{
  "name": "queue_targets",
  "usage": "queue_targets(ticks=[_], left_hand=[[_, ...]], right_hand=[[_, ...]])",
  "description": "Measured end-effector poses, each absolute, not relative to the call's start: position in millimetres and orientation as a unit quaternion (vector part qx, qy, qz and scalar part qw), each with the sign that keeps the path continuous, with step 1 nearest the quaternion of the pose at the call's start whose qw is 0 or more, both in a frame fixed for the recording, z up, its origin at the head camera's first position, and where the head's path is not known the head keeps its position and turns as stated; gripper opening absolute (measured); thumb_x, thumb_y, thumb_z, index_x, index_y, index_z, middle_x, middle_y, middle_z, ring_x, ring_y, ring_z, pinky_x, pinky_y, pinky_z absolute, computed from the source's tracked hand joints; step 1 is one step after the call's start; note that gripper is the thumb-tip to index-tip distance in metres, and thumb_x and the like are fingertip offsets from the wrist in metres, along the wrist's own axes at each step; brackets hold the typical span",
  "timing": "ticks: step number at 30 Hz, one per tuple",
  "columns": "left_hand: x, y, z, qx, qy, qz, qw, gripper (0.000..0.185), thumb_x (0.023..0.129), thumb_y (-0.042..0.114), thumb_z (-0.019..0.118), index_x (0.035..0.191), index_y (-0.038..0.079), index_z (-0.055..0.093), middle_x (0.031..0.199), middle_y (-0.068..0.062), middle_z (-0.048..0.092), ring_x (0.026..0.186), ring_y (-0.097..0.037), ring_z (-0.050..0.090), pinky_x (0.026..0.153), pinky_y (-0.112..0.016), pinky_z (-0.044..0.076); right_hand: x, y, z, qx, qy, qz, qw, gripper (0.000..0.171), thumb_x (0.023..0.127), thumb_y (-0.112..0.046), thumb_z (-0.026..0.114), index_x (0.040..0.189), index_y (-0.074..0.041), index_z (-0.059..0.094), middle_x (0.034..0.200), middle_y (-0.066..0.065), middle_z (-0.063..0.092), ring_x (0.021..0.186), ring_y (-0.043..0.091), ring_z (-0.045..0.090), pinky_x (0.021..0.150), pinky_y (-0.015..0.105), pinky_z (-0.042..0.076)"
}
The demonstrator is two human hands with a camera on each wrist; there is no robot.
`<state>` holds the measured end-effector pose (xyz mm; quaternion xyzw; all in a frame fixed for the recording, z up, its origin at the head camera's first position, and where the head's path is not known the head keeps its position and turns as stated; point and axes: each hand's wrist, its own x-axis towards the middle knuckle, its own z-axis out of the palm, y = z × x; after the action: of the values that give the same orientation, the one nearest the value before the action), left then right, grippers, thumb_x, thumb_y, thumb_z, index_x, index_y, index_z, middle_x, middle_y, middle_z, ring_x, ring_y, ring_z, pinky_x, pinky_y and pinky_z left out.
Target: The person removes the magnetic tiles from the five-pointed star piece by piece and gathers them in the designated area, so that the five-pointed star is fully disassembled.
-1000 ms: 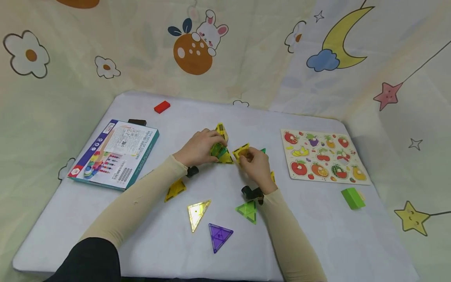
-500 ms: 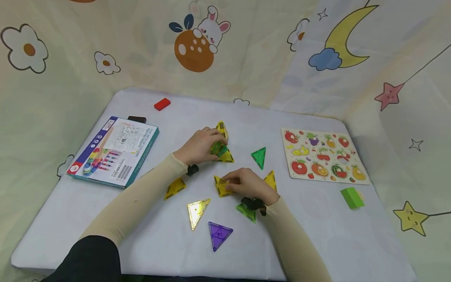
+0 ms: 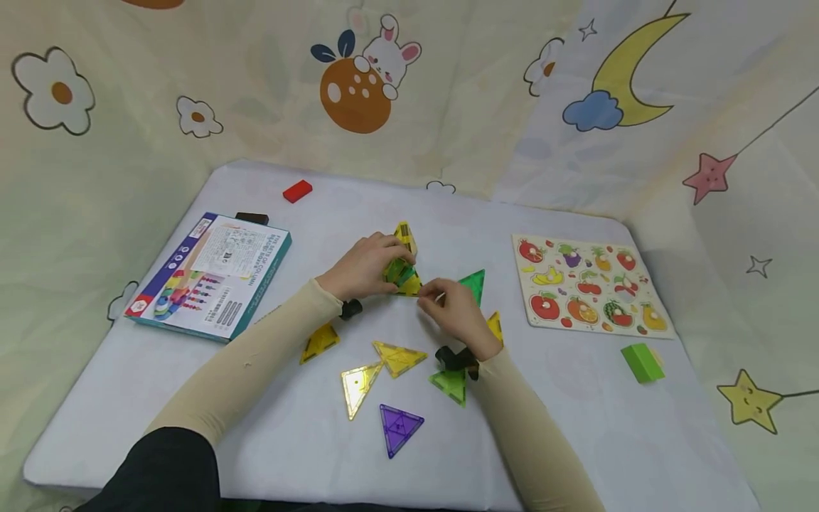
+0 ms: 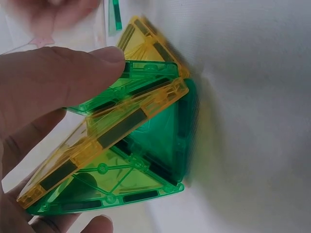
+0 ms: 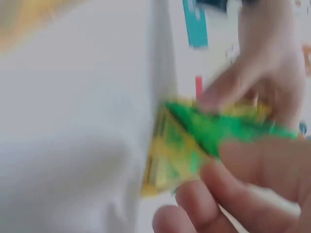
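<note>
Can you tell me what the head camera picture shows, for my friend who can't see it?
A person's left hand grips a small build of yellow and green triangle tiles on a white table, and the right hand reaches in beside it. Loose yellow, green and purple triangles lie nearer the person, with a toy box left and a fruit puzzle right.

Right hand point(image 3: 457, 313) hides (mostly) the green triangle point(image 3: 475, 283).

**Two hands meet at the tile stack**

Both forearms, in cream sleeves, reach forward over the table. The left hand point(image 3: 363, 269) curls its fingers point(image 4: 58, 73) around the tile stack point(image 3: 401, 270). The right hand point(image 3: 456, 313), just right of the stack, pinches at its near corner.
</note>
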<state>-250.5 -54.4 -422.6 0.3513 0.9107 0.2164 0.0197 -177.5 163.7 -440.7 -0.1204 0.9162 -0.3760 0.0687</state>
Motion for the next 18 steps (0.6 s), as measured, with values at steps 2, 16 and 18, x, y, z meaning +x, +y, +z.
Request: queue_targets(ticks=[2,16,18], left_hand=[[-250.2,-53.4,-421.3,0.349,0.912,0.214,0.023,0.053,0.08,0.019,0.092,0.128,0.022,0.069,0.138,-0.002,0.063,0.123,-0.029,0.055,0.108,-0.052,0.046],[-250.7,-56.4,-414.8,0.34,0.92,0.188,0.044,0.057,0.081,0.01,0.088,0.133,0.022,0.068,0.144,-0.003,0.06,0.128,-0.03,0.053,0.11,-0.052,0.045],[-251.2,-56.6,-414.0,0.335,0.924,0.182,0.043,0.056,0.081,0.011,0.088,0.133,0.022,0.068,0.143,-0.004,0.061,0.127,-0.029,0.054,0.11,-0.051,0.045]], right_hand=[[-188.3,167.2,-440.7,-0.084,0.915,-0.392,0.05,0.025,0.101,-0.019,0.066,0.121,-0.005,0.071,0.107,0.013,0.074,0.084,0.024,0.071,0.068,0.033,0.056],[-222.7,149.3,-449.8,-0.054,0.927,-0.36,0.095,0.028,0.102,-0.02,0.062,0.122,-0.004,0.072,0.111,0.014,0.076,0.085,0.023,0.07,0.076,0.035,0.056],[-223.0,148.1,-449.6,-0.056,0.929,-0.356,0.089,0.027,0.102,-0.02,0.063,0.121,-0.003,0.072,0.11,0.015,0.076,0.089,0.025,0.071,0.08,0.038,0.058]])
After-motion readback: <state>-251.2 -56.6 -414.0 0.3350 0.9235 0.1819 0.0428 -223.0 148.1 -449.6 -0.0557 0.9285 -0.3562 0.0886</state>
